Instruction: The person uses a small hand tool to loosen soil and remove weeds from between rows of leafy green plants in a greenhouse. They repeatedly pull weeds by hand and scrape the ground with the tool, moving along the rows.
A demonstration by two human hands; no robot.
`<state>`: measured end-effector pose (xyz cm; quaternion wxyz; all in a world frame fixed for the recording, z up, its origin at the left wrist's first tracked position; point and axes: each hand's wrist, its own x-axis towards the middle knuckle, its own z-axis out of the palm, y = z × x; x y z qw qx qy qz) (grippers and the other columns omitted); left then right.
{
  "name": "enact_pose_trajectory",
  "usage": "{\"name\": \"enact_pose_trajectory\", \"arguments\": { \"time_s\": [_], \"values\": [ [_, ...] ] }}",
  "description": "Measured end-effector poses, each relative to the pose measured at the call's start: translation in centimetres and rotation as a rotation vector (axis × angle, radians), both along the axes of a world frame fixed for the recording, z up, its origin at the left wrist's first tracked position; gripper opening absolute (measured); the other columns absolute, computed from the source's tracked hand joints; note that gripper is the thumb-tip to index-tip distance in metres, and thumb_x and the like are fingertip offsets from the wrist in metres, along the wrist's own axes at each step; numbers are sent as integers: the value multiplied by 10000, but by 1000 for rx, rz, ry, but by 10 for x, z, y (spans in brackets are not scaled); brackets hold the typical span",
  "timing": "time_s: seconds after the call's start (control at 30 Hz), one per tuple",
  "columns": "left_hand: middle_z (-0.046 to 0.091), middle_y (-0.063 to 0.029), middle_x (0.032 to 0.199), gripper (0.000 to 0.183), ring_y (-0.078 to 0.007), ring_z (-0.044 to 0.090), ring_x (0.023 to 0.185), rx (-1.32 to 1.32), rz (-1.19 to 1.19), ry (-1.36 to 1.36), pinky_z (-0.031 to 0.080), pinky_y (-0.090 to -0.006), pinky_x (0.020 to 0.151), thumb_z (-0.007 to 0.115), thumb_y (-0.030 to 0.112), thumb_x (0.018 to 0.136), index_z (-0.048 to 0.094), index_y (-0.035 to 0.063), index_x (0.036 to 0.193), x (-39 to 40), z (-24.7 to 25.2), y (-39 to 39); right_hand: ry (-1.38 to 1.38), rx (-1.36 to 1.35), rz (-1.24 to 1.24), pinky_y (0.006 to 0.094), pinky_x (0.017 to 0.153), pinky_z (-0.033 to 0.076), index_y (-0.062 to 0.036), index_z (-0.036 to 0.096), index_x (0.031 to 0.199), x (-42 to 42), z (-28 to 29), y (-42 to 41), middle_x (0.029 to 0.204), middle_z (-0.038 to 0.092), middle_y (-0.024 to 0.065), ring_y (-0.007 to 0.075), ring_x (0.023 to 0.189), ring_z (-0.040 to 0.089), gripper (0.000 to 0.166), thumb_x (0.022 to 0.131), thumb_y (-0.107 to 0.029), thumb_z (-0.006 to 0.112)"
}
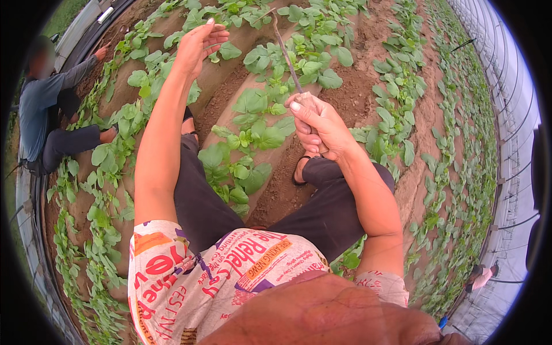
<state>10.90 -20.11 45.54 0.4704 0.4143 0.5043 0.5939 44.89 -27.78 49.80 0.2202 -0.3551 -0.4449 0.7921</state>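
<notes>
My right hand [317, 123] is closed around the wooden handle of a small hand weeding tool [285, 54]. Its thin, rusty metal shank points away from me, and a narrow blade bends to the left at the far end. Below and beyond the tool grows a row of leafy green seedlings [254, 133]. Raised at the upper left, my left hand [200, 45] holds nothing, its fingers apart, above other broad-leaved plants [148, 77]. Most of the tool's handle is hidden inside my right fist.
More planted rows [457, 151] run along both sides, with bare soil furrows [276, 185] between them. At the left a person [39, 112] crouches by the outer row, one arm stretched toward the plants. Plastic greenhouse sheeting [513, 90] curves along the right. Another person [481, 276] is small at the lower right.
</notes>
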Motion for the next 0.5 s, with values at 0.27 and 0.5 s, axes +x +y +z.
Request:
{"name": "enact_pose_trajectory", "arguments": {
  "time_s": [0.27, 0.5],
  "values": [
    [665, -86, 1200, 596, -185, 598, 1121, 123, -227, 152, 432, -360, 978, 576, 504, 968, 572, 33, 1334, 31, 0, -6, -34, -67, 28, 211, 344, 279, -44, 494, 1196, -10, -2, -7, 641, 393, -27, 35, 411, 331, 373, 986, -322, 629],
    [685, -81, 1101, 510, -155, 626, 1002, 46, -211, 13, 461, -309, 892, 657, 447, 936, 617, 35, 1234, 54, -2, -3, 82, -193, 113, 197, 333, 265, -64, 502, 1171, -19, -7, -7, 643, 395, -33, 22, 405, 320, 298, 1015, -304, 581]
  ]
}}
